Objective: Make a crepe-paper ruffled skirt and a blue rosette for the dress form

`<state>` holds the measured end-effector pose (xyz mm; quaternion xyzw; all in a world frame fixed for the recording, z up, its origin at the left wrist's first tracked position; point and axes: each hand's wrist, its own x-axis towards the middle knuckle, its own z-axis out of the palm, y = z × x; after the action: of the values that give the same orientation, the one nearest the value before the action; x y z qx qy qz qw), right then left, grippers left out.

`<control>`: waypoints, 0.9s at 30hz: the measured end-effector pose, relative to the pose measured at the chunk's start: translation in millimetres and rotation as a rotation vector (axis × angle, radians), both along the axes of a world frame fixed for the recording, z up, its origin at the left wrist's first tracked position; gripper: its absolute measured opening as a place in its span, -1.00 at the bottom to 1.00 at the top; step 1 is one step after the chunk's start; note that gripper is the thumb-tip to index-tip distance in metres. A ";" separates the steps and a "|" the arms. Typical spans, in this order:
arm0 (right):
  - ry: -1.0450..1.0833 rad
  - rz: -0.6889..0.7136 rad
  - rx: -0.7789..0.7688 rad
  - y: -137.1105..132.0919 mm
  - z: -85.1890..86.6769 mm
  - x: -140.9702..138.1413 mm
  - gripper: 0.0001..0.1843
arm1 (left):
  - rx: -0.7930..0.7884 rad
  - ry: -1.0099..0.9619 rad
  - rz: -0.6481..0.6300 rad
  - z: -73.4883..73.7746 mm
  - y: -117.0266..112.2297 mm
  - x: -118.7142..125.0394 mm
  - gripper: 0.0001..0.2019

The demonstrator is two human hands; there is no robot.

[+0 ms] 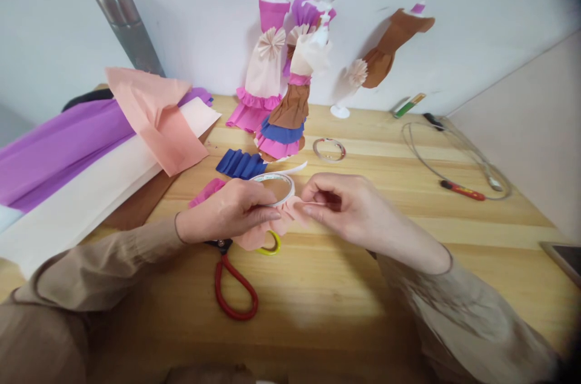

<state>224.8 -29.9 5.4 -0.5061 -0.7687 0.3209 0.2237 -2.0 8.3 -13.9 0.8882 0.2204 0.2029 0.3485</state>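
Between my two hands stretches a pale pink strip of crepe paper (285, 222), gathered into ruffles. My left hand (227, 208) is closed on its left part, thumb on top. At the other end, the thumb and fingers of my right hand (358, 205) pinch the strip. A white roll of tape (290, 189) with a loose end shows just behind my left fingers; whether they touch it I cannot tell. Below the left hand lie scissors with red handles (236, 314), partly hidden. A yellow loop handle (278, 244) sticks out under the paper.
Dress forms in crepe-paper dresses (290, 103) stand against the wall, a brown one (394, 39) leaning right. Crepe sheets (82, 148) pile up at left near a grey cylinder (131, 33). Blue pleated paper (240, 163), a bracelet-like ring (329, 150) and a cable (472, 192) lie around.
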 end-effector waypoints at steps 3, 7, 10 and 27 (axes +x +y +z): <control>0.074 -0.008 -0.086 -0.5 0.3 -1.6 -0.76 | 0.000 0.003 0.003 0.0 0.1 -0.2 -0.55; 0.123 -0.008 -0.122 -1.0 -2.4 -4.4 -0.78 | 0.000 -0.009 -0.002 -1.3 0.4 -0.9 -0.57; 0.188 0.029 -0.156 -0.9 -6.2 -7.0 -0.79 | 0.003 -0.019 -0.007 -2.7 0.2 -1.1 -0.57; 0.215 -0.034 -0.076 0.2 -15.2 -8.6 -0.82 | 0.023 -0.064 -0.050 -3.7 -2.4 -0.3 -0.55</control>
<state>216.2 -29.7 -9.8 -0.4899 -0.7187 0.3984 0.2911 -2.3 5.9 -17.6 0.8905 0.1846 0.2248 0.3498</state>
